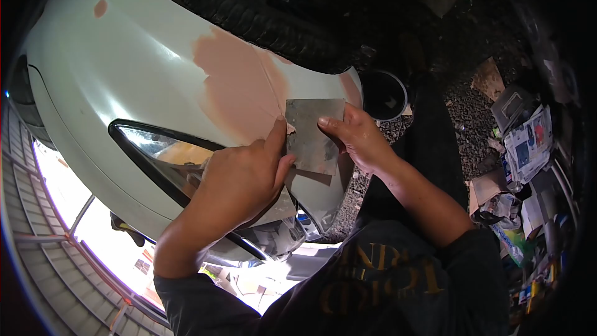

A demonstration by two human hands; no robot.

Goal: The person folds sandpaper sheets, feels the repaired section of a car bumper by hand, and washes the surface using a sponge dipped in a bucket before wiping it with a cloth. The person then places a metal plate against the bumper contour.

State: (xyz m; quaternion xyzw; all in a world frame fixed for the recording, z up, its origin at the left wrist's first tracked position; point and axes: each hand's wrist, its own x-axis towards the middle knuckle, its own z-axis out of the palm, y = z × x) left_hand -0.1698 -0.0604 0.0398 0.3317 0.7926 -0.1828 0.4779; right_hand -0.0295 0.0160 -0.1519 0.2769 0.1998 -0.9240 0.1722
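A thin grey rectangular plate [314, 140], which looks like a metal filler spreader, is held upright in my right hand [364, 140]. The right thumb lies on its near face, with the fingers behind. At the plate's left edge are the index fingertip and thumb of my left hand [245, 171]. A small pinkish bit shows by that fingertip. The other left fingers are curled and hidden, and a greyish flat piece [280, 208] shows below that hand; I cannot tell whether it is held. Behind both hands, the white car panel [149, 56] carries a broad pinkish filler patch [233, 78].
A dark tyre [249, 18] sits in the wheel arch above. A black-rimmed triangular glass or lamp [165, 146] lies left of my hands. At right are a round dark container [384, 95], gravel [457, 118], and papers [528, 146] among piled clutter.
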